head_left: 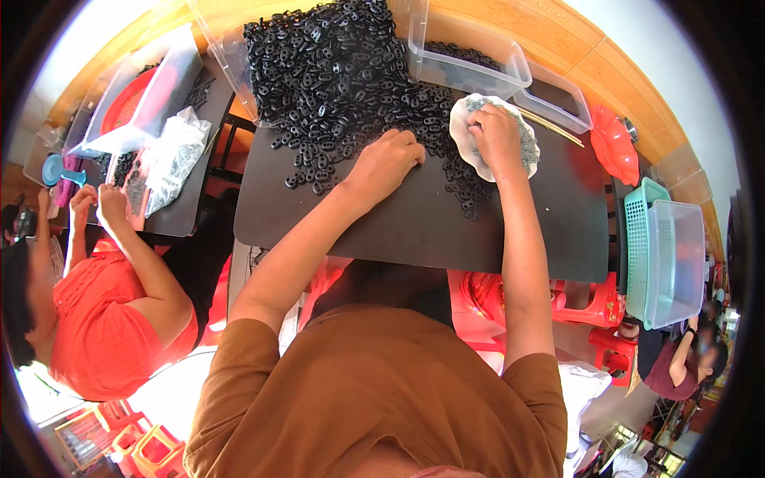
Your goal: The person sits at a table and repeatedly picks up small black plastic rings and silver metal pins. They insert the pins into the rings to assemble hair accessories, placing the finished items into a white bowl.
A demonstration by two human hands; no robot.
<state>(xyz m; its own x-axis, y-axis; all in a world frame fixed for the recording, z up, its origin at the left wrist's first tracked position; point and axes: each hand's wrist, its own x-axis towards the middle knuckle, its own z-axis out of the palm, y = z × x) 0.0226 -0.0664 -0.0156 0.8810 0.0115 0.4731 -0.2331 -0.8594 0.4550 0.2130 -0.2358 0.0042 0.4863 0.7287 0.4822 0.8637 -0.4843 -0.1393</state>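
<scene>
A large heap of small black oval pieces with holes (327, 72) spreads over the dark table (382, 231). My left hand (386, 166) rests at the heap's near edge, its fingers curled together; whatever they hold is hidden. To the right, my right hand (494, 134) reaches into a white scalloped dish (462, 139). Its fingers are bent and pressed together among small grey metallic bits (527, 147) in the dish, and I cannot see what is between them. Between my hands lies a trail of smaller dark pieces (466, 179).
Clear plastic bins (470, 76) stand behind the dish, with thin sticks (550, 127) beside it. A red tray (615, 147) and a green basket (640, 247) are at right. At left, a person in red (119, 319) works at another table with a plastic bag (177, 159).
</scene>
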